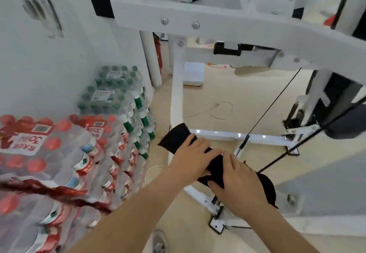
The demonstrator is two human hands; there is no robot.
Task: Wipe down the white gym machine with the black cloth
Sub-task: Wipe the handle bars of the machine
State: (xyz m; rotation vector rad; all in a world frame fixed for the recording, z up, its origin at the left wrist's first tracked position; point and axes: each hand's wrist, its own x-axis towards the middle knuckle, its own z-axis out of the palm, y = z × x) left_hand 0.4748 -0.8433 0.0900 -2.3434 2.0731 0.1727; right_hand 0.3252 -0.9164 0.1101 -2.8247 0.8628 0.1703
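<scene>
Floor (217,94): pale beige, open beyond the frame. White wall (39,54) on my left.

White gym machine (198,15): one, with an upper beam overhead and low base bars at floor level.

Black cloth (174,138): one, draped over a low base bar, one end sticking out left.

Left hand (195,157): grips the cloth, thumb underneath.

Right hand (235,181): just beside the left, fingers bent over the cloth, thumb at its near edge.

Black cables (273,104): two, slanting down on my right.

Bottled-water stacks: two, red-capped (49,153) nearest, green-capped (114,94) behind, leaving a narrow strip of floor beside the frame.
</scene>
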